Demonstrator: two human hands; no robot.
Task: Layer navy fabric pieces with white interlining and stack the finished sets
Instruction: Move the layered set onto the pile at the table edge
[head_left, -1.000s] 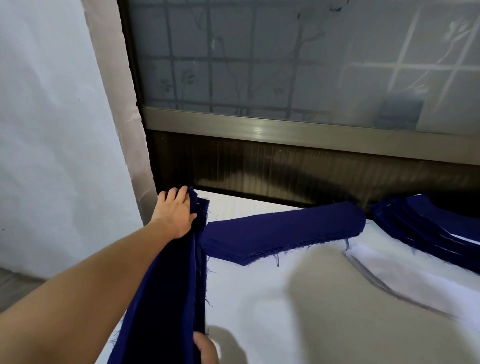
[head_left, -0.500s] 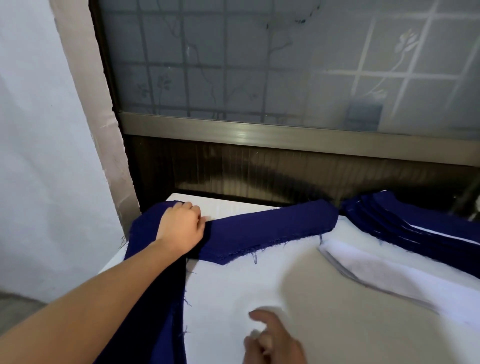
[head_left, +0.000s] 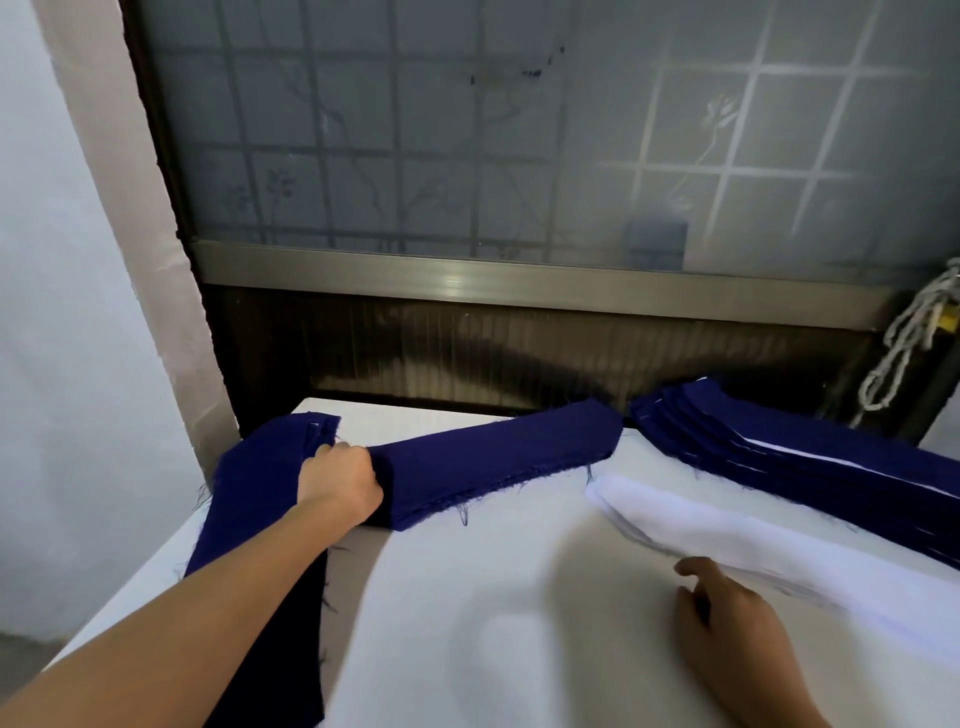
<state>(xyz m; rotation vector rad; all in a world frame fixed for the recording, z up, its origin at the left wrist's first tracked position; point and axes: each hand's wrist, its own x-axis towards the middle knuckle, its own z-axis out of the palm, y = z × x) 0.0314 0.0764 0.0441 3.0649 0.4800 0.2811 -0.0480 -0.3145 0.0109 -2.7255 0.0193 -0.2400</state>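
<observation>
A long pile of navy fabric (head_left: 249, 499) runs along the table's left edge toward me. My left hand (head_left: 337, 483) lies at its far end with fingers curled into navy cloth, right where this pile meets a second navy stack (head_left: 493, 462) lying across the back. A pile of white interlining (head_left: 727, 525) sits to the right of centre. My right hand (head_left: 727, 623) hovers at its near edge with fingers loosely bent, holding nothing. A fanned stack of navy pieces with white edges showing (head_left: 789, 462) lies at the back right.
The white table (head_left: 467, 623) stands against a frosted window with a metal sill (head_left: 467, 280). A wall and corner post (head_left: 171, 312) close off the left side. A knotted white rope (head_left: 904, 343) hangs at the far right.
My left hand brought the navy pile down flat on the table's left edge and curled into it. My right hand travelled from the bottom left across to the interlining pile.
</observation>
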